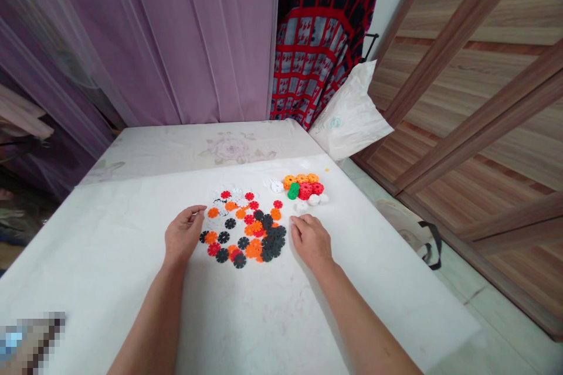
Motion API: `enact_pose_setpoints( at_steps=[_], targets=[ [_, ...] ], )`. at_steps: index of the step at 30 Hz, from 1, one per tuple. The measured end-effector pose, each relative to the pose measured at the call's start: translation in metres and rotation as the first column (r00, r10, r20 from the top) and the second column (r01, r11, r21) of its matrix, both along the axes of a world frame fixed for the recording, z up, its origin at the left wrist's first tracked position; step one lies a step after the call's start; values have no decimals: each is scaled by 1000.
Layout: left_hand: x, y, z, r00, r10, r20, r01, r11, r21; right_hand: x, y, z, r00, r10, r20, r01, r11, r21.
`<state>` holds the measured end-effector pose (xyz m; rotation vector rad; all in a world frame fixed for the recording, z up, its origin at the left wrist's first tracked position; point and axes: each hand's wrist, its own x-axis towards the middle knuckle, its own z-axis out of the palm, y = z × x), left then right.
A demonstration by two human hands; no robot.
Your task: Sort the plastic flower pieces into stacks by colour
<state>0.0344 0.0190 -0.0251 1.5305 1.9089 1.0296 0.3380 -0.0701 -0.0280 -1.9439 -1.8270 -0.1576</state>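
A loose spread of flat, notched snowflake discs lies on the white-covered table between my hands. Black discs (273, 241) are heaped on its right side, with orange discs (254, 249) and red discs (214, 249) mixed in. White discs (237, 194) lie at its far side. At the left edge of the spread is my left hand (183, 233), its thumb and fingers drawn together; whatever may be between them cannot be made out. My right hand (312, 241) rests just right of the black heap, fingers curled in and their undersides hidden.
Beyond my right hand sit stacked discs in groups: yellow-orange (301, 179), red (305, 190), green (293, 190) and white (314, 200). A white plastic bag (352, 114) stands at the table's right edge. A blurred object (30, 340) is at the near left corner.
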Motion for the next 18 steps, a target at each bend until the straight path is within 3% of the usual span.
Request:
enact_pose_setpoints(
  at_steps=[3, 7, 14, 18],
  targets=[
    [1, -1, 2, 1000, 10, -12, -10, 1000, -9, -2, -2, -1, 997, -26, 71, 26, 1000, -7],
    [2, -3, 6, 1000, 12, -13, -12, 1000, -17, -10, -6, -3, 998, -42, 46, 43, 999, -29],
    [2, -2, 7, 999, 17, -31, -17, 1000, -17, -25, -6, -12, 994, 103, -37, -104, 994, -27],
    [2, -3, 9, 999, 17, -36, -17, 1000, -6, -18, -3, -18, 994, 99, -37, -99, 995, 1]
  ],
)
